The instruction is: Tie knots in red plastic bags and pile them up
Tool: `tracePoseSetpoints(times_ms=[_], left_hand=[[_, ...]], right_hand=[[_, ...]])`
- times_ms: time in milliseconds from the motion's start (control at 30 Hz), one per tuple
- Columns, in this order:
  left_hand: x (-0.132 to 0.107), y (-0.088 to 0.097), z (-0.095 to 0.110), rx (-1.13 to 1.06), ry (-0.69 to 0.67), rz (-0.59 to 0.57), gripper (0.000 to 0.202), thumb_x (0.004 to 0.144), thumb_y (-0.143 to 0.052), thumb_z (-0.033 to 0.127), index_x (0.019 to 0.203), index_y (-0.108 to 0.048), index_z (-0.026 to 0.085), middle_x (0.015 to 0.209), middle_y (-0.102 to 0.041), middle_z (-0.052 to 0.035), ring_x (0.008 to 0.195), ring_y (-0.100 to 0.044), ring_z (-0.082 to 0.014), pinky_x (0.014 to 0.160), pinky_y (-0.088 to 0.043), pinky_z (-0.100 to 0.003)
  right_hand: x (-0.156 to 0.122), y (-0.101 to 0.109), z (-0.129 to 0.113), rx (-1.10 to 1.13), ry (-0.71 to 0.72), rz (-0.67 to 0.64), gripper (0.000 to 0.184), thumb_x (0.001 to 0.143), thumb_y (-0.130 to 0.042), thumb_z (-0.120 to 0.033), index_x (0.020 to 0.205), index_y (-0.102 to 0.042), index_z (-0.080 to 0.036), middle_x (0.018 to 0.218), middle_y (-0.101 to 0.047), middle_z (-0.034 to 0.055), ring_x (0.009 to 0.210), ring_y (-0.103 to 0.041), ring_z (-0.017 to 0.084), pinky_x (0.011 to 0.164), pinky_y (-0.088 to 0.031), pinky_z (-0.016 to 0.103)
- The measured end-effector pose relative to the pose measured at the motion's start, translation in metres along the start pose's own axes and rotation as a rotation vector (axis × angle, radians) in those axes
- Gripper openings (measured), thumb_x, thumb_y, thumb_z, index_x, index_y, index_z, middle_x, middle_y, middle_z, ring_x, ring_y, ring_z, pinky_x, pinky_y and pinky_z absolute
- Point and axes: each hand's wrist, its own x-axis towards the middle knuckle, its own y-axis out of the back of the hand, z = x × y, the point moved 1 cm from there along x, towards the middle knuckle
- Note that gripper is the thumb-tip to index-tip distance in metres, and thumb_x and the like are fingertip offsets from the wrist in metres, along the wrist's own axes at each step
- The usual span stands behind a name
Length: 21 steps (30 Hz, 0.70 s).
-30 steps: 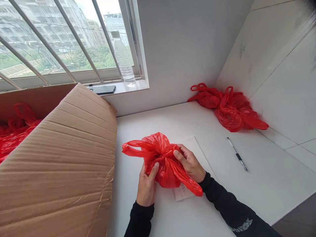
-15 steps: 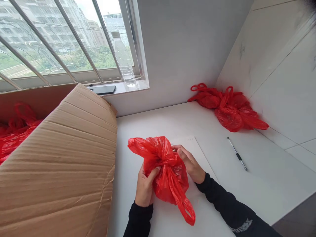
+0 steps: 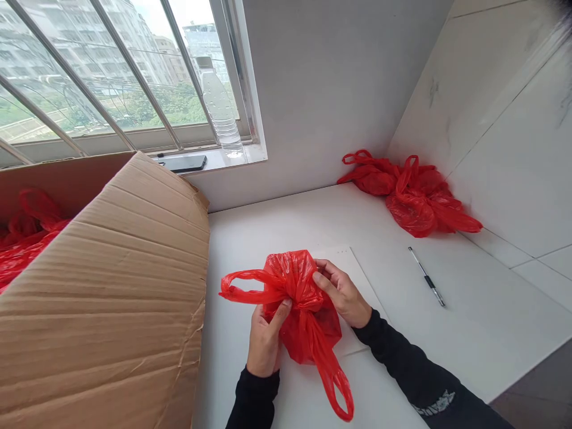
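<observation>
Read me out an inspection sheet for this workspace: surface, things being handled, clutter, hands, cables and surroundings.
Surface: smooth white tabletop, dry-looking where visible.
Things handled: crinkled red plastic bag, gathered at its middle, two handle loops sticking out; contents hidden.
Clutter: white paper sheet, partly covered by bag and right hand; slim clear pen with black grip to its right; heap of red plastic bags in the far corner.
Hands: left hand has its thumb on the gathered middle; right hand holds the bag's right side.
Cables: nothing seen on the tabletop.
Surroundings: brown cardboard box at left with red plastic inside; capped clear plastic bottle upright on the windowsill.
</observation>
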Motion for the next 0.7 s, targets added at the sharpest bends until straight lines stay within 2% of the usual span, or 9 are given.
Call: tracePoseSetpoints(times_ms=[100, 167, 233, 333, 433, 600, 700], left_hand=[[0.002, 0.003, 0.004, -0.122, -0.025, 0.055, 0.039, 0.075, -0.078, 0.029, 0.111, -0.066, 0.021, 0.109, -0.073, -0.0076, 0.107, -0.066, -0.0295, 0.090, -0.052, -0.038], [0.003, 0.004, 0.006, -0.162, -0.019, 0.043, 0.051, 0.073, -0.078, 0.027, 0.121, -0.061, 0.023, 0.116, -0.071, -0.0079, 0.113, -0.063, -0.0300, 0.093, -0.051, -0.038], [0.002, 0.004, 0.006, -0.156, -0.002, 0.012, 0.063, 0.071, -0.079, 0.025, 0.129, -0.056, 0.023, 0.121, -0.069, -0.0097, 0.117, -0.061, -0.0318, 0.095, -0.051, -0.040], [0.001, 0.002, 0.001, -0.095, 0.018, -0.041, 0.073, 0.068, -0.082, 0.023, 0.134, -0.051, 0.022, 0.127, -0.065, -0.0126, 0.123, -0.056, -0.0344, 0.102, -0.046, -0.044], [0.001, 0.002, -0.005, -0.026, 0.021, -0.059, 0.069, 0.069, -0.083, 0.023, 0.130, -0.052, 0.022, 0.130, -0.063, -0.0126, 0.127, -0.053, -0.0344, 0.107, -0.041, -0.047], [0.006, 0.009, -0.006, 0.061, -0.053, -0.017, 0.060, 0.067, -0.084, 0.025, 0.120, -0.057, 0.020, 0.120, -0.069, -0.0118, 0.116, -0.061, -0.0342, 0.103, -0.044, -0.048], [0.006, 0.009, -0.005, 0.063, -0.024, 0.000, 0.056, 0.066, -0.084, 0.027, 0.115, -0.059, 0.018, 0.114, -0.071, -0.0127, 0.111, -0.064, -0.0350, 0.098, -0.048, -0.048]], right_hand=[[-0.001, -0.004, -0.002, -0.018, -0.030, -0.099, 0.047, 0.090, -0.062, -0.045, 0.132, -0.052, -0.024, 0.113, -0.066, 0.0070, 0.104, -0.063, 0.022, 0.095, -0.049, 0.038], [-0.002, -0.006, -0.002, -0.051, -0.033, -0.148, 0.042, 0.089, -0.065, -0.041, 0.126, -0.057, -0.023, 0.111, -0.067, 0.0062, 0.103, -0.063, 0.022, 0.096, -0.048, 0.038], [-0.002, -0.006, -0.002, -0.069, -0.033, -0.128, 0.032, 0.090, -0.065, -0.039, 0.117, -0.063, -0.021, 0.105, -0.069, 0.0050, 0.097, -0.065, 0.021, 0.091, -0.050, 0.036], [-0.002, -0.002, -0.001, -0.052, -0.014, -0.024, 0.026, 0.090, -0.064, -0.036, 0.111, -0.065, -0.021, 0.098, -0.069, 0.0031, 0.091, -0.064, 0.019, 0.084, -0.051, 0.032], [-0.001, 0.000, -0.004, -0.023, -0.014, 0.023, 0.025, 0.090, -0.065, -0.036, 0.110, -0.063, -0.021, 0.097, -0.069, 0.0026, 0.088, -0.064, 0.017, 0.083, -0.051, 0.031], [-0.001, -0.004, -0.010, -0.009, -0.022, -0.107, 0.034, 0.086, -0.070, -0.032, 0.117, -0.057, -0.023, 0.112, -0.068, 0.0044, 0.103, -0.064, 0.021, 0.097, -0.049, 0.038], [-0.001, -0.006, -0.008, 0.002, -0.030, -0.143, 0.036, 0.084, -0.073, -0.030, 0.115, -0.057, -0.022, 0.111, -0.068, 0.0051, 0.103, -0.064, 0.022, 0.095, -0.050, 0.040]])
